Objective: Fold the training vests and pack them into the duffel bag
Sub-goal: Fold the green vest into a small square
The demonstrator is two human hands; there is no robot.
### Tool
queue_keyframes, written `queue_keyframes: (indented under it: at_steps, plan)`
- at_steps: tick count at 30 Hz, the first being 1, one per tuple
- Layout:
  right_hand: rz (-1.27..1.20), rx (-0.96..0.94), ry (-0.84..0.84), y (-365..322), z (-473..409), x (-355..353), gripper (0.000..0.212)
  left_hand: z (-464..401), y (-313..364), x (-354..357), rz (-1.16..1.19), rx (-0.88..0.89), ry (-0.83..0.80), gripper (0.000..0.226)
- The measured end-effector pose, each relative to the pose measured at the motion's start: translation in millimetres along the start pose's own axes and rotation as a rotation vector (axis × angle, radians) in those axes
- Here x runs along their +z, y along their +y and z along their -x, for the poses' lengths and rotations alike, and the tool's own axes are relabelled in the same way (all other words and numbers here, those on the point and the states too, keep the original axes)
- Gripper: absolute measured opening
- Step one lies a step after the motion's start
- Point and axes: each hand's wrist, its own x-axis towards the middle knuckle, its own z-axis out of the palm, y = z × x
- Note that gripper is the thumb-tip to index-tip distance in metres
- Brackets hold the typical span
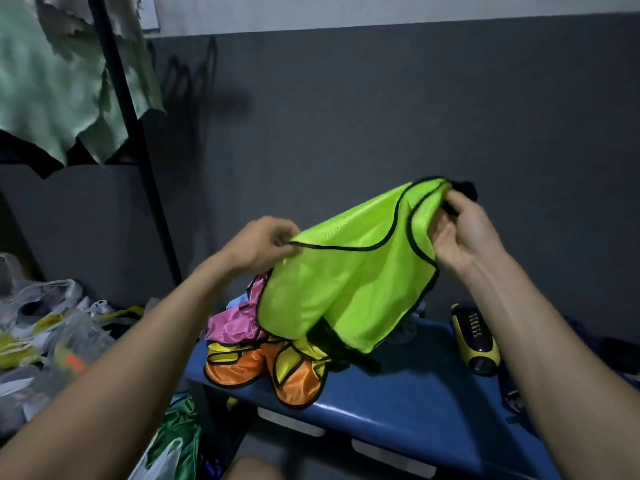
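Observation:
A neon green training vest (346,282) with black trim hangs in the air between my hands, above a blue bench. My left hand (263,244) pinches its black-edged strap at the left. My right hand (464,230) grips the other strap at the upper right, fingers curled round the bunched fabric. Below the vest lies a heap of other vests (263,355) in orange, yellow and pink on the bench. No duffel bag is plainly visible.
The blue bench (408,410) stands against a dark grey wall. A yellow and black speaker (476,339) lies on its right end. Plastic bags and clutter (45,334) fill the left. A black rack pole (131,133) with green cloth hanging rises at left.

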Motion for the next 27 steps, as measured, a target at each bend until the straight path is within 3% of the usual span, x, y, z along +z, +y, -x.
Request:
queue_keyframes:
  at_steps: [1, 3, 8, 12, 18, 24, 27]
  plan:
    - [-0.040, -0.018, -0.041, -8.2, 3.3, 8.4, 0.020, 5.6, 5.4, 6.1, -0.016, 0.029, -0.077, 0.005]
    - [-0.072, -0.061, -0.128, -20.0, 14.8, 28.9, 0.021, 14.6, 21.3, 23.4, 0.001, 0.092, -0.069, 0.013]
    - [-0.012, -0.119, -0.327, -28.4, 38.0, 65.5, 0.005, 24.3, 78.5, 52.8, 0.044, 0.178, 0.264, 0.050]
    - [0.037, -0.141, -0.375, -34.0, 44.5, 65.8, 0.006, 18.7, 112.5, 55.4, 0.052, 0.214, 0.515, 0.074]
    - [0.092, -0.179, -0.299, -37.7, 53.8, 53.2, 0.018, -1.7, 125.2, 69.9, -0.302, 0.238, 0.550, 0.064]
    - [0.119, -0.340, -0.188, -54.6, 56.2, 14.5, 0.011, 4.4, 106.7, 60.9, -0.153, 0.318, 0.534, 0.046]
    - [0.108, -0.363, -0.190, -51.5, 56.4, 1.0, 0.024, 5.1, 106.1, 63.8, -0.054, 0.310, 0.452, 0.039]
